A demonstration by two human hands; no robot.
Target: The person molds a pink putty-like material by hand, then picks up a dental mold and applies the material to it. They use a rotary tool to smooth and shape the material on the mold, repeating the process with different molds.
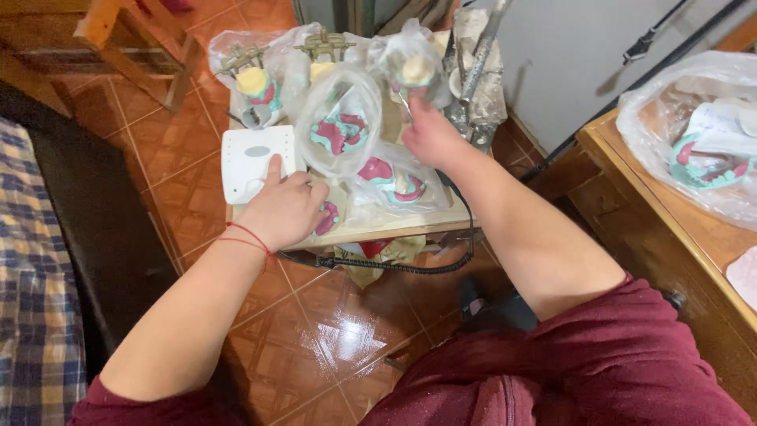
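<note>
My left hand (285,207) rests on a small wooden table (394,225), closed around a pink and teal dental model piece (327,218), with the thumb touching a white control box (254,162). My right hand (430,134) reaches further back and grips a thin metal tool (404,104) beside a plastic bag holding a cream-coloured dental cast (415,69). Between the hands lie clear bags with pink and teal dental models (341,132), one more (392,180) near the front.
Metal articulators with casts (256,79) stand at the table's back. A coiled black cable (378,264) hangs below the front edge. A wooden desk (670,237) with another bagged model (706,154) is at the right. A checked blanket (35,300) lies left, over orange floor tiles (331,331).
</note>
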